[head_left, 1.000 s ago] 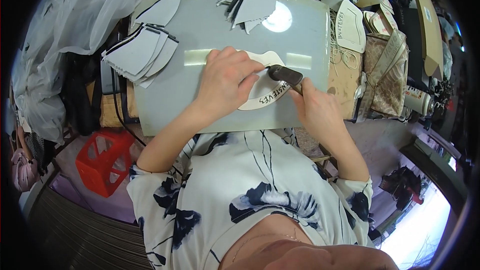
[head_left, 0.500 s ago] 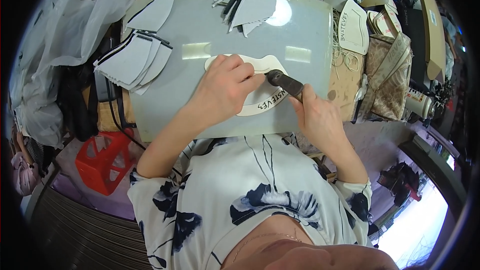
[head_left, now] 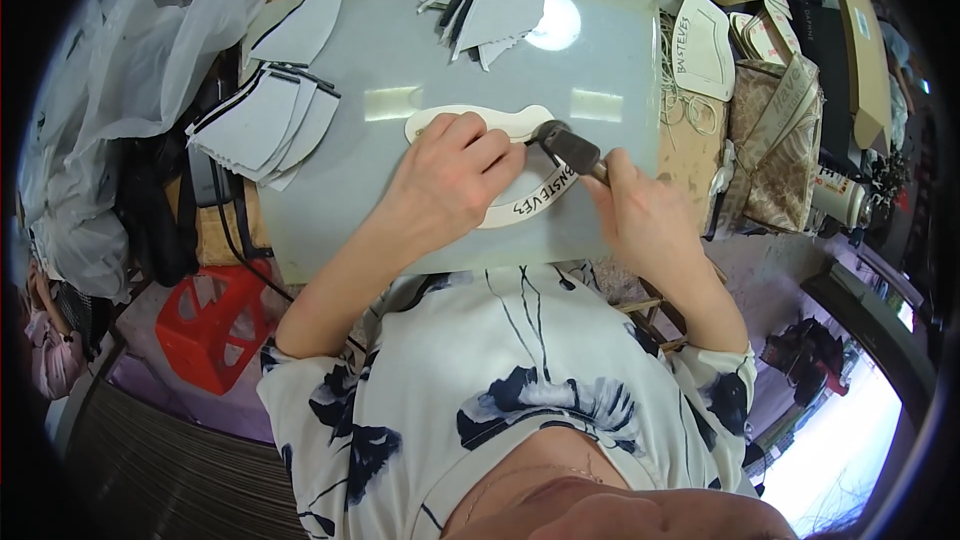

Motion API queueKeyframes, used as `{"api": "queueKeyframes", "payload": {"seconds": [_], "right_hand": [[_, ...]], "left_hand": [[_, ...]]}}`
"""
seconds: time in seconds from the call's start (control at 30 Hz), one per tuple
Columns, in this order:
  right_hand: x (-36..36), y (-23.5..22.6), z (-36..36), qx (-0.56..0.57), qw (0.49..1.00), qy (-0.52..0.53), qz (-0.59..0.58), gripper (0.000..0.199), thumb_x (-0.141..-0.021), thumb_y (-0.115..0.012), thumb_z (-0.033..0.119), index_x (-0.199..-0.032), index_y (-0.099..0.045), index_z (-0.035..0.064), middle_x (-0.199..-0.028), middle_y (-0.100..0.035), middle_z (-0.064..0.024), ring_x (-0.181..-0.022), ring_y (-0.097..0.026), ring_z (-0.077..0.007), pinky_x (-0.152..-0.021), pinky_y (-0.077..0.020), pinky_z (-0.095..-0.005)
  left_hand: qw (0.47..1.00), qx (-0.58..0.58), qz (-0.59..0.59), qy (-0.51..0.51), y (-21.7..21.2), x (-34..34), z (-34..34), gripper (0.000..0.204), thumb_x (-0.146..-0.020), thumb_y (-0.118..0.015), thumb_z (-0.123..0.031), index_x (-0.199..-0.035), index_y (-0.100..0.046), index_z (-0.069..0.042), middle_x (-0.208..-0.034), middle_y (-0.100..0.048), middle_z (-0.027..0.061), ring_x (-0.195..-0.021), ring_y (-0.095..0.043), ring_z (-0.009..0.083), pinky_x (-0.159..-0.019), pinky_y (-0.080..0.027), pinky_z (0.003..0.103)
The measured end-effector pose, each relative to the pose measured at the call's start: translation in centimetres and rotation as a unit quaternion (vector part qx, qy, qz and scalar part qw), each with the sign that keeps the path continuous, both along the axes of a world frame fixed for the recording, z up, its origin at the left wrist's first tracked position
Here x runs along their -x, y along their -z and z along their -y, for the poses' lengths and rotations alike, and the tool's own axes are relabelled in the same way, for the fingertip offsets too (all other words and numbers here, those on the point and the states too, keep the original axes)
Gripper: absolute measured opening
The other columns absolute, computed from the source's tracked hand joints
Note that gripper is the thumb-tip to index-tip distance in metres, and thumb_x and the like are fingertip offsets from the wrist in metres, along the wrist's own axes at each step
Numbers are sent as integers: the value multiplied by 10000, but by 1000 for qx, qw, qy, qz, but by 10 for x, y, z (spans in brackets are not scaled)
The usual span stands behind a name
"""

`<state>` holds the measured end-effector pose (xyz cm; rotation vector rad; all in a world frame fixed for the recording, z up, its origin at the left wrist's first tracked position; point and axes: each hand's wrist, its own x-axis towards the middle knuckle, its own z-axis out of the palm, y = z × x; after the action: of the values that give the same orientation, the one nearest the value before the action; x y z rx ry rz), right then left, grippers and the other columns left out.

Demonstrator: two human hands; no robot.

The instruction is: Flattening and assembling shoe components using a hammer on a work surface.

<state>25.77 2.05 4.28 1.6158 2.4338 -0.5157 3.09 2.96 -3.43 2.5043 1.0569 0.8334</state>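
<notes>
Right hand [head_left: 648, 212] wrapped around a hammer [head_left: 572, 148] whose dark head has just shifted slightly farther from the wearer, suggesting edge-work on the curved white piece [head_left: 515, 122] mid-table, under the left hand's [head_left: 450, 178] bent fingers, their grip hidden, with bare table [head_left: 360, 162] either side, near edge close.

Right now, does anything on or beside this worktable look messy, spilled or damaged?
I see no spill or damage. Two untidy spots: pale cord lies in loose loops beside the grey work surface's right edge, and the far pile of pieces is fanned unevenly.
</notes>
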Motion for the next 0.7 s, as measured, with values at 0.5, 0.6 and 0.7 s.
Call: {"api": "queueKeyframes", "payload": {"seconds": [0.5, 0.6, 0.7], "right_hand": [[0, 7, -3, -8, 1000, -16, 10, 320, -941, -586, 304, -850, -447, 30, -539, -571, -119, -467, -592, -318, -427, -462, -420], [-2, 9, -1, -10, 1000, -11, 5, 318, -938, -590, 300, -850, -446, 29, -537, -571, -121, -464, -591, -317, -424, -461, -418], [0, 8, -1, -14, 1000, -3, -5, 319, -936, -592, 299, -851, -446, 28, -538, -571, -121, -465, -591, -317, -425, -461, -420]], "left_hand": [[998, 45, 31, -12, -2, 6, -5, 280, -701, -615, -44, -977, -662, -68, -889, -577, 41, -871, -548, 223, -800, -441, 355], [996, 64, 58, -4, -2, 12, -5, 274, -708, -615, -49, -977, -660, -65, -920, -594, 45, -890, -558, 229, -808, -450, 360], [997, 57, 47, 9, -2, 13, -4, 262, -712, -607, -48, -971, -654, -51, -934, -600, 47, -898, -562, 231, -815, -459, 362]]}}
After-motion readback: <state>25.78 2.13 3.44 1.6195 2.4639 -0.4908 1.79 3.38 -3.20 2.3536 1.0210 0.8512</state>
